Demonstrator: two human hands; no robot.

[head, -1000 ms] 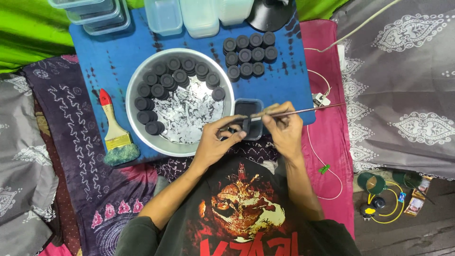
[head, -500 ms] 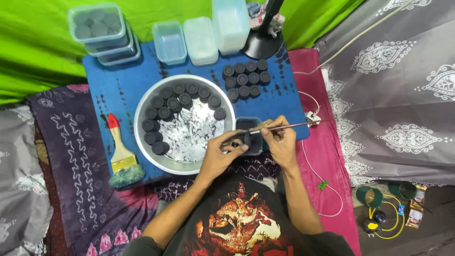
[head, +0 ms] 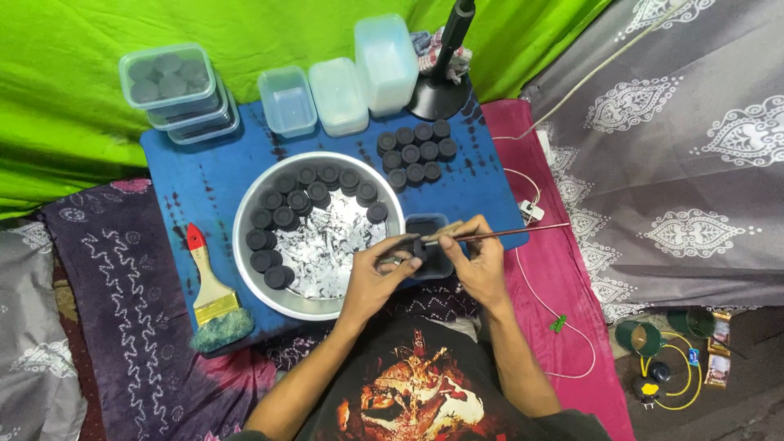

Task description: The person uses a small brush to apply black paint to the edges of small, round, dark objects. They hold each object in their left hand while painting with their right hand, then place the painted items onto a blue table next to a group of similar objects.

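Head view, left to right: one paintbrush (head: 211,296) with a red-tipped handle; stacked lidded tubs (head: 175,91) holding dark discs; one round metal basin (head: 318,234) with about sixteen black discs along its rim; two clear tubs; twelve discs (head: 415,153) in rows. Left hand (head: 377,273) is pinched closed on a black disc (head: 411,248) over the basin's right edge. Right hand (head: 478,260) grips a thin stick (head: 523,233), fingers curled. All sits on a blue board (head: 196,184) amid patterned cloths and green fabric.

Black T-shirt (head: 416,400) with an orange-and-white chest graphic, forearms bare below short sleeves.
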